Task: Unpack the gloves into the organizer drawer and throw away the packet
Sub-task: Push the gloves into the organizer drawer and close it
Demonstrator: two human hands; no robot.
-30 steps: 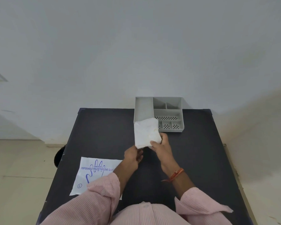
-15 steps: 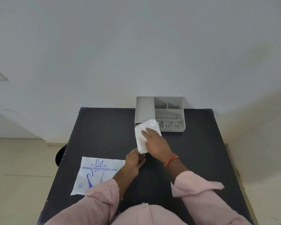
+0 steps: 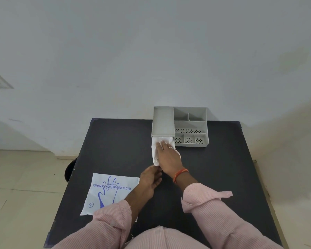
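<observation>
Gloves at the organizer drawer's mouth

Right hand (image 3: 166, 157) lies flat, fingers spread, on the gloves (image 3: 155, 151); left hand (image 3: 150, 179), loosely curled just behind it, touches their near edge below the organizer drawer (image 3: 163, 123).

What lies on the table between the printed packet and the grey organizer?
Head view: the left hand, the right hand and the white gloves it presses.

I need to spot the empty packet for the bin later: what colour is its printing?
Blue lettering and a blue hand outline on the white packet, clearest in the head view.
</observation>
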